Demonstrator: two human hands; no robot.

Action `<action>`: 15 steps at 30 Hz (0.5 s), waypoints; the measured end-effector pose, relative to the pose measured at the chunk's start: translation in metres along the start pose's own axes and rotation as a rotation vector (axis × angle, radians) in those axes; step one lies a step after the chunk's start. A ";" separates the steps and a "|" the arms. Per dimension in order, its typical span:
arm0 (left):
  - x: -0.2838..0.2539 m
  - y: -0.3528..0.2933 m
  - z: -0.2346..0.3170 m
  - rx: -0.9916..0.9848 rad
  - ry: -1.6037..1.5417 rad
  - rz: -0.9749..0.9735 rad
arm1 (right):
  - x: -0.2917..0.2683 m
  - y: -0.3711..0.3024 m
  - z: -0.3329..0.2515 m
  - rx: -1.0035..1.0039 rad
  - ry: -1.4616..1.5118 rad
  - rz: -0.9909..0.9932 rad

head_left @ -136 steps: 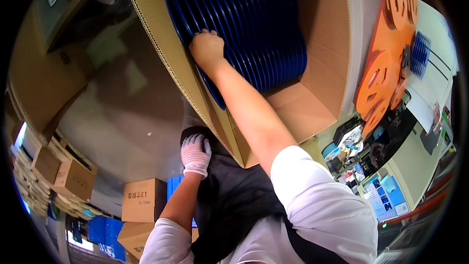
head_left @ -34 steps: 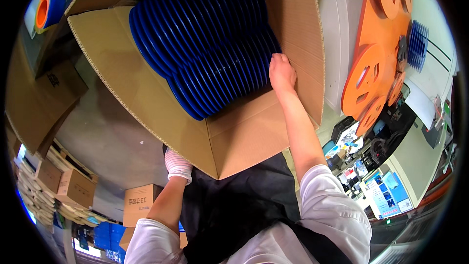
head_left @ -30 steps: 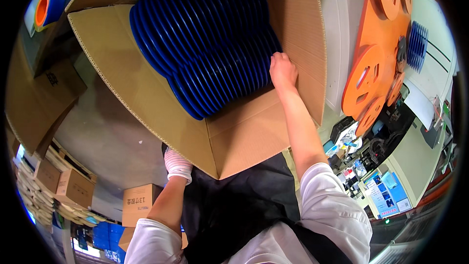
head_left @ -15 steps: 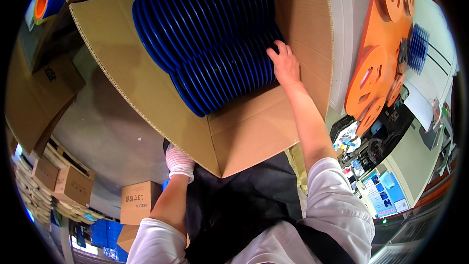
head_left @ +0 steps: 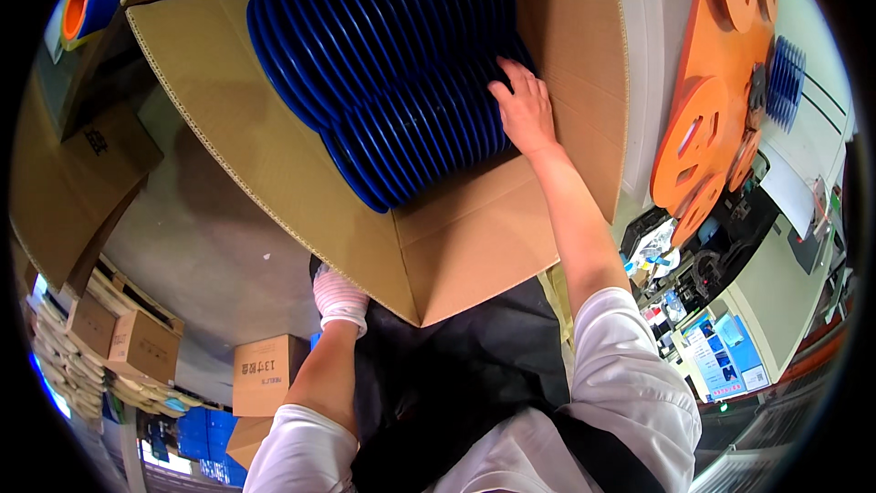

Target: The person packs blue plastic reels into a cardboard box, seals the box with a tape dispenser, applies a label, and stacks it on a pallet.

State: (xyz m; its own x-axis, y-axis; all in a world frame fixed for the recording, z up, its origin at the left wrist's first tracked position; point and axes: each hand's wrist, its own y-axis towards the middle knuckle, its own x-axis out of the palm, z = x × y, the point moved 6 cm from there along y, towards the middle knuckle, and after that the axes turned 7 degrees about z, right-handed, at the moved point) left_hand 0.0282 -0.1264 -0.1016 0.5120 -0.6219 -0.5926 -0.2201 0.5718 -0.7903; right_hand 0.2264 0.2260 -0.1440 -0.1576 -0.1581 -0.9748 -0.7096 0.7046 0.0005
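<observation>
right of centre, the right hand [head_left: 526,112], grip spread, perhaps steadies the blue discs [head_left: 411,128]; lower left, the left hand [head_left: 340,298] likely braces the carton [head_left: 246,141], grip hidden, cannot tell.

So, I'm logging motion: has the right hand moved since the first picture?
Yes: the right hand moved rightward inside the carton, from near its left wall toward its right.

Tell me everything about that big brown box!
The big open box looks like brown corrugated cardboard, a corner facing us. Blue discs stand in two rows inside. The bare right hand reaches in at their right end. The gloved left hand is partly hidden by the box; whether they touch is unclear.
</observation>
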 end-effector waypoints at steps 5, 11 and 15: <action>-0.004 0.002 0.003 -0.067 0.014 -0.173 | 0.007 -0.001 -0.001 -0.028 0.021 -0.061; -0.005 0.001 0.001 -0.147 -0.011 -0.250 | -0.005 0.010 -0.012 0.038 0.093 -0.043; -0.003 0.000 0.000 -0.076 -0.037 -0.122 | 0.004 0.009 -0.016 -0.005 0.063 -0.091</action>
State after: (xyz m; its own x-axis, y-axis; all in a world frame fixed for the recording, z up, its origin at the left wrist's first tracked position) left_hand 0.0269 -0.1244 -0.0999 0.5686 -0.6635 -0.4863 -0.2158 0.4501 -0.8665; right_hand 0.2081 0.2207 -0.1440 -0.1347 -0.2646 -0.9549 -0.7263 0.6819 -0.0865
